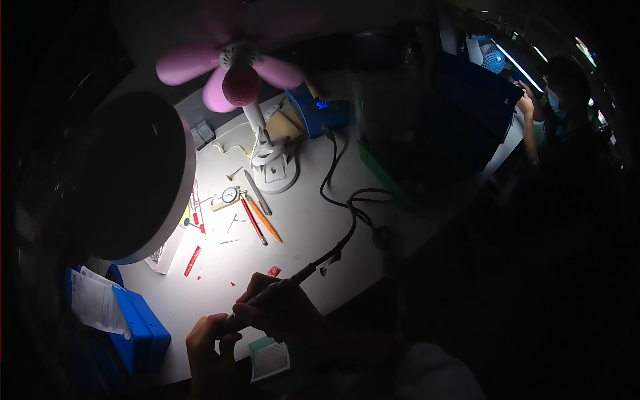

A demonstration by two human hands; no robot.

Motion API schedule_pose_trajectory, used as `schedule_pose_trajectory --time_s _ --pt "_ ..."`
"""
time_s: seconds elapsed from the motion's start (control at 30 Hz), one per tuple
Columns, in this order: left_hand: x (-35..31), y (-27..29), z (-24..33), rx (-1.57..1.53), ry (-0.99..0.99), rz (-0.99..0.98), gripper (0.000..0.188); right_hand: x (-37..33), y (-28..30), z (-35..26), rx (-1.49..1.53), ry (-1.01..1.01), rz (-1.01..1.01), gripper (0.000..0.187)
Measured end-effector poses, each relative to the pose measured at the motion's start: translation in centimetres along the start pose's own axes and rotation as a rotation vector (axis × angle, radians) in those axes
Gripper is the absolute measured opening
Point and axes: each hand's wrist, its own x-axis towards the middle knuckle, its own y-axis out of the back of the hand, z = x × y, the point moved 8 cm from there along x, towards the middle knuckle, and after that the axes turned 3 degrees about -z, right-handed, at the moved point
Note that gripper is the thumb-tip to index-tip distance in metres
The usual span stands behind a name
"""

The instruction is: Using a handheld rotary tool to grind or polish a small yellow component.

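Note:
My right hand [290,313] is wrapped round a dark, pen-shaped corded handpiece [272,294], held at a slant over the front of the white table. Its cable runs up to a blue control unit [303,112] with a lit display. Against the handpiece's lower end, my left hand [210,340] has its fingers curled and pinched; whatever they hold is too dark and small to make out. Just under the hands lies a pale green tray-like piece [270,358] with a whitish, dotted middle. A red scrap [274,271] sits just beyond my right hand.
A round lamp head [140,177] looms at left. Behind stands a pink-bladed fan [240,77]. A dial gauge [229,195], an orange pencil [265,219] and red pieces lie mid-table. Blue bins [143,327] stand front left. Another person [563,100] works far right.

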Motion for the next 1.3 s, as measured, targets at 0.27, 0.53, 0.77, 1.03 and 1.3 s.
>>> schedule_pose_trajectory --time_s 0.27,0.53,0.77,1.03,1.3 --pt "0.6 1.1 1.0 0.208 -0.166 0.133 0.027 0.2 1.9 2.1 0.015 -0.043 0.169 0.033" --pt "3.3 4.3 -1.2 0.089 0.021 -0.003 0.014 -1.2 7.3 2.5 0.161 0.065 0.374 0.042" --pt "7.3 2.5 -1.5 0.301 -0.065 -0.092 0.012 -1.8 7.3 2.2 0.126 0.101 0.34 0.047" --pt "11.9 -0.4 -2.3 0.406 -0.25 -0.189 0.015 -2.0 7.6 2.2 0.127 0.124 0.351 0.049" --pt "19.7 3.4 -5.5 0.068 -0.014 0.007 0.031 -1.9 7.6 1.7 0.105 0.157 0.374 0.047"
